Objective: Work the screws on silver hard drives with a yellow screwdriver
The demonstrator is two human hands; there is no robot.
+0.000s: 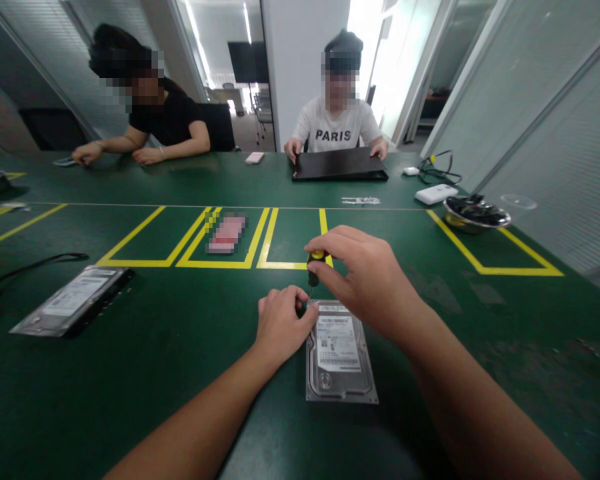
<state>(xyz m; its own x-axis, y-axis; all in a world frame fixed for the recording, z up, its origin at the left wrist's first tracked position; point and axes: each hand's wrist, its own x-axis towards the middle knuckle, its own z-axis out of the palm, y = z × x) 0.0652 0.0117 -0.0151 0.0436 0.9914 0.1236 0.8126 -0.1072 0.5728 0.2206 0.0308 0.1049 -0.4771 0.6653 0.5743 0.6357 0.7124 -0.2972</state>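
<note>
the hard drive [341,363] is lying flat on the green table [180,387], label side up. its long axis is running straight away from the person, and its far short end is pointing toward the yellow tape lines [260,240]. the right hand [367,280] is hovering over the drive's far end, with its fingers clamped on the handle of a small screwdriver [314,270]. the screwdriver is standing almost upright, yellow cap up and thin tip down at the drive's far left corner. the left hand [280,323] is resting curled against that same corner, touching the drive's edge; i cannot tell whether it is pinching anything. the two hands are sitting close together there. well to the left of the drive a second hard drive [75,300] is lying at an angle. far to the right of the drive and beyond it a metal bowl [475,213] is sitting. past the tape lines, two people are sitting, one with hands on a black folder [339,164].
</note>
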